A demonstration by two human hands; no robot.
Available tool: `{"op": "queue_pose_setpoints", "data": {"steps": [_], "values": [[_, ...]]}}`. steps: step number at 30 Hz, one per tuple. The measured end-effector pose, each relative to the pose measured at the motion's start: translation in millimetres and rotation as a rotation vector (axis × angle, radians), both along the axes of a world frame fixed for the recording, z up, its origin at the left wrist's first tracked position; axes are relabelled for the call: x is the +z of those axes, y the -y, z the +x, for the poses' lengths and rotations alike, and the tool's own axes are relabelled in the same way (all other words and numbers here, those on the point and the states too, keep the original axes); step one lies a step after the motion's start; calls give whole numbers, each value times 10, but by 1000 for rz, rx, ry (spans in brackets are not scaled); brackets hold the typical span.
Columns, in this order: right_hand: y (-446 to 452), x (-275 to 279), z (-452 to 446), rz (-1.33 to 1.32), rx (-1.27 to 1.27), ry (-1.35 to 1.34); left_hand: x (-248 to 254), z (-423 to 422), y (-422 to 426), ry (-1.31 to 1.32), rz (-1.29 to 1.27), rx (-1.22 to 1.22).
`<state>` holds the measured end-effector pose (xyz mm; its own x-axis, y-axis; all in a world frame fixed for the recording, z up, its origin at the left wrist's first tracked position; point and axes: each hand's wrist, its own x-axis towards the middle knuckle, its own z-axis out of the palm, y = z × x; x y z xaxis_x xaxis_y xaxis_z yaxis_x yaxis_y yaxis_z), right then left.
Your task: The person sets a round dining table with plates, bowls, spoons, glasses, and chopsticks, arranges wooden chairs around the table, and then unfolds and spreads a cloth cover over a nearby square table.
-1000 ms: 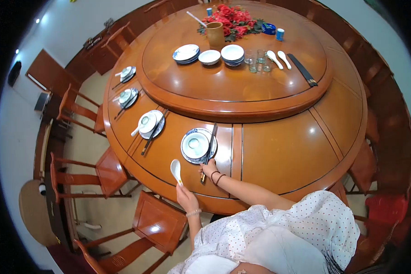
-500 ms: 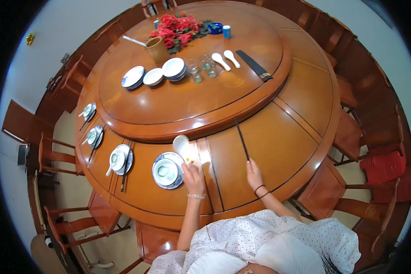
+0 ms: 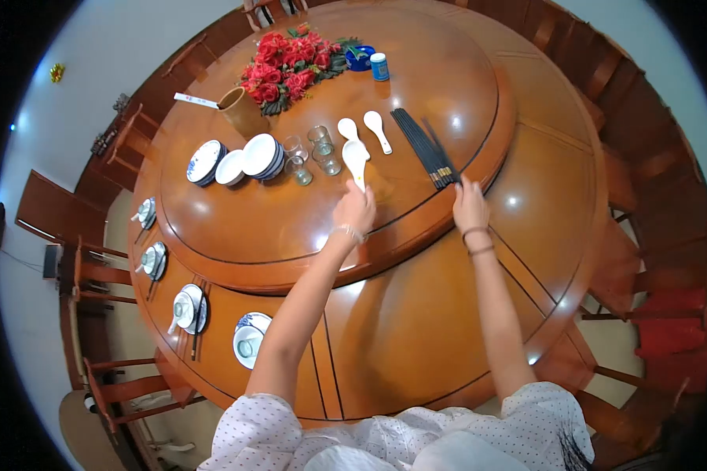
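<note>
White spoon [image 3: 355, 159] held over turntable [image 3: 275, 228], bowl end pointing away, beside two loose spoons [image 3: 373, 122]; left hand [image 3: 355, 209], fingers closed on its handle end. Right hand [image 3: 470, 206] at turntable's near-right edge, fingers pinched on dark chopsticks [image 3: 440, 147], count unclear, right next to chopstick row [image 3: 418, 147]. Left of spoons: glasses [image 3: 328, 161], then stacked bowls [image 3: 261, 155]. Red flowers [image 3: 279, 67] toward turntable's far edge. Place settings [image 3: 185, 309] along left edge of worktop [image 3: 440, 330].
</note>
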<state>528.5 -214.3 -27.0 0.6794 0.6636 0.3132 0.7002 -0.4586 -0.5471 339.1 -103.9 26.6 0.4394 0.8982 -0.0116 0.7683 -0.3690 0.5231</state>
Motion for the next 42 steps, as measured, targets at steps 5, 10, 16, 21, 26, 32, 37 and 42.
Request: {"op": "queue_pose_setpoints", "data": {"steps": [5,10,16,21,26,32,37,42], "values": [[-741,23,550,-194,-50,56,-113,839,-614,-178,17,80],[-1232,-214,694,-288,-52,274,-256,1319,-957,-234,49,149],[-1327,-404,653,-249,-15,305,-431,1415,-1226,-259,-25,218],[-1289,-392,789,-147,179,198,-493,1430,-1300,-251,-47,175],[-1231,-298,831,-139,258,122,-477,1481,-1280,-187,-42,207],[-1199,-354,925,-142,359,78,-539,1508,-1387,-267,-41,206],[-1144,-302,902,-99,377,42,-586,1564,-1494,-274,-32,234],[-1156,-411,927,54,364,-32,-481,1481,-1336,-198,-29,238]]}}
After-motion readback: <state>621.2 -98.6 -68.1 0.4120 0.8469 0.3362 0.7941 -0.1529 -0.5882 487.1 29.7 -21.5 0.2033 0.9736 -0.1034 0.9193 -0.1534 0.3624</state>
